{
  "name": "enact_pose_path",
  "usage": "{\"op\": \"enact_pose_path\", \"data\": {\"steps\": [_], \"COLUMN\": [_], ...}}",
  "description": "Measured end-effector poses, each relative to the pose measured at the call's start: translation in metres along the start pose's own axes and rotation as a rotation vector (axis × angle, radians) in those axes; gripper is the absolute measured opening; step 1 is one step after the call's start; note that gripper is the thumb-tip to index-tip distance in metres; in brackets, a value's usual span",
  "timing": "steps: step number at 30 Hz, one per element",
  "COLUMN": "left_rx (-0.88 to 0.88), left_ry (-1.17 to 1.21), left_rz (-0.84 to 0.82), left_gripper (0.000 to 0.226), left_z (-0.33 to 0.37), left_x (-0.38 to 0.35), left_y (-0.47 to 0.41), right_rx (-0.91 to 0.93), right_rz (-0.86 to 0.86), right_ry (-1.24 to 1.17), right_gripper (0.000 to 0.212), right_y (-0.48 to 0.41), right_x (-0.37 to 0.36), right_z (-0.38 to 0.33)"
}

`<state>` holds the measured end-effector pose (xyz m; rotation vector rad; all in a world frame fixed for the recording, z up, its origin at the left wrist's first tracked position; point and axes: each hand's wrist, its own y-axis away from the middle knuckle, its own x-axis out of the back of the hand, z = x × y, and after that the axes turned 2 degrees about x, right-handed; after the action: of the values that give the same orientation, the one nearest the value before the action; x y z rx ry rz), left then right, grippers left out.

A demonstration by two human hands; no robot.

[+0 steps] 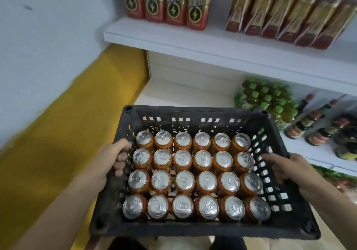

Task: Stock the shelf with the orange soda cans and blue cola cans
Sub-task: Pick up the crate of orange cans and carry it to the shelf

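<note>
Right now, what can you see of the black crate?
The black crate is rectangular and looks like scuffed plastic, with lattice-holed walls and a solid rim. It is held roughly level before a bare stretch of the lower shelf. Twenty-four orange soda cans stand upright inside, four rows of six. The left hand grips its left wall, the right hand its right wall.

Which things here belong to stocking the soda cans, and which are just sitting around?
Part of the job: orange soda cans, black crate, left hand and right hand gripping it, lower shelf.
Just there: lightning-label bottles and red-gold packs on the upper shelf, green-capped bottles, dark sauce bottles.
</note>
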<state>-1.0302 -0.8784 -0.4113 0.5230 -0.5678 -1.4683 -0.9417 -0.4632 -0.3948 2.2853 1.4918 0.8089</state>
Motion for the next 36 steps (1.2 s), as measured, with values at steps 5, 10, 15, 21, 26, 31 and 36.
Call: {"op": "enact_pose_path", "data": {"steps": [5, 10, 15, 21, 26, 31, 36], "left_rx": [-0.025, -0.028, -0.033, -0.062, -0.075, -0.038, -0.018], "left_ry": [-0.058, -0.056, -0.046, -0.064, -0.035, -0.054, -0.074], "left_rz": [-0.034, -0.054, -0.069, -0.101, -0.075, -0.031, -0.013], "left_gripper": [0.02, 0.015, 0.016, 0.019, 0.02, 0.02, 0.017], "left_z": [0.002, -0.031, -0.082, -0.145, -0.196, -0.22, -0.257], "left_x": [0.009, 0.005, 0.0, -0.01, -0.014, -0.022, -0.02], "left_y": [-0.076, -0.141, -0.193, -0.249, -0.283, -0.302, -0.315], "right_rx": [-0.006, 0.0, 0.015, 0.064, 0.099, 0.045, 0.012], "right_rz": [0.068, 0.081, 0.085, 0.066, 0.061, 0.055, 0.06], "right_ry": [-0.028, -0.054, -0.102, -0.119, -0.105, -0.047, 0.019], "right_gripper": [0.033, 0.033, 0.03, 0.03, 0.03, 0.03, 0.027], "right_y": [-0.034, -0.076, -0.119, -0.166, -0.2, -0.228, -0.244], "right_x": [-0.042, -0.067, -0.086, -0.111, -0.123, -0.128, -0.138], "right_z": [0.023, 0.065, 0.114, 0.182, 0.226, 0.264, 0.31]}}
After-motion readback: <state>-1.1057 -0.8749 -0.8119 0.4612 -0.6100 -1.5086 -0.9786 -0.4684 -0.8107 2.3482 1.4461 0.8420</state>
